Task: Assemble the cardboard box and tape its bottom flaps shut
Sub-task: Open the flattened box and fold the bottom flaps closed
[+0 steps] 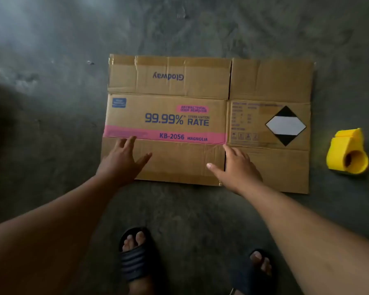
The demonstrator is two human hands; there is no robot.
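Nearest the person, two feet in dark sandals (pixel 136 258) stand on the concrete floor (pixel 51 124). Beyond them the cardboard box (pixel 200 122) lies folded flat. The left hand (pixel 121 160) and right hand (pixel 237 169) rest spread-fingered on its near flaps, gripping nothing. A yellow tape dispenser (pixel 347 152) sits right of the box, apart.

1. On the flattened cardboard box (pixel 200 116) I read "Glodway", upside down, on a far flap.
2. Its main panel says "99.99% STERILIZATION RATE" and "ANTIBACTERIAL ODOR REMOVER".
3. The pink band (pixel 164 135) reads "KB-2056 MAGNOLIA".
4. The side panel's small print is too blurred for me.
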